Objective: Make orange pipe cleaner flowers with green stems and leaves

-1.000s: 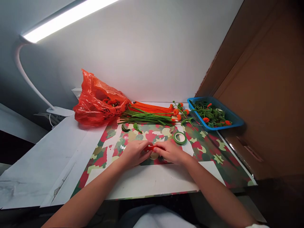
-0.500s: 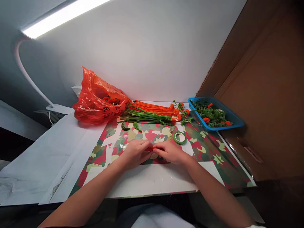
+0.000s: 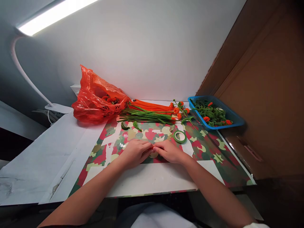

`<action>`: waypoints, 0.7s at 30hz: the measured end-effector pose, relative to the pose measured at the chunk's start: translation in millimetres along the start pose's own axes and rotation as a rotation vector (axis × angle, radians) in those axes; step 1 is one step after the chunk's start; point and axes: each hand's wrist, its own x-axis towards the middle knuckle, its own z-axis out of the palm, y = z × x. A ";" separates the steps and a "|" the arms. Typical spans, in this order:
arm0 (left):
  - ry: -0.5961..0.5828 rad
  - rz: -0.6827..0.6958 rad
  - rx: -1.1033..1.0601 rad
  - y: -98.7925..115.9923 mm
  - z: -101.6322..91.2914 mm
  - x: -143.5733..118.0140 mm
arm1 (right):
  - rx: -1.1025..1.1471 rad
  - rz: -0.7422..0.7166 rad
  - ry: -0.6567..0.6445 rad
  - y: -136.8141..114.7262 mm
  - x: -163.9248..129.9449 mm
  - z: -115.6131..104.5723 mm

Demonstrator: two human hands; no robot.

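Two bare hands meet just below the middle of the head view, resting on a red, green and cream patterned mat (image 3: 213,152). The left hand (image 3: 135,152) and right hand (image 3: 169,151) have their fingertips pressed together around a small orange piece (image 3: 151,146), likely a pipe cleaner, nearly hidden between them; both hands look pinched shut on it.

Just above and right of the right hand lies a roll of green tape (image 3: 180,136), flat and apart from the fingers. Further up the frame, a bundle of orange and green stems (image 3: 147,113) lies along the mat's far edge, touching an orange plastic bag (image 3: 97,98) at upper left. A blue basket (image 3: 234,119) of green and orange bits sits at right, well apart.

Since so little of the piece shows, it seems easy to lose: a slackened pinch could let it spring free or drop onto the busy pattern, where it would be hard to spot. A sweeping wrist could also knock the tape.
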 end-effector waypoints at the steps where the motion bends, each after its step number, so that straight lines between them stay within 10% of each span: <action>1: -0.005 -0.008 -0.009 -0.1 0.2 0.0 | 0.004 0.002 0.001 -0.4 0.0 -0.1; 21: -0.060 -0.107 -0.181 -2.8 -3.5 -0.7 | -0.172 -0.037 0.068 -5.1 -2.5 3.2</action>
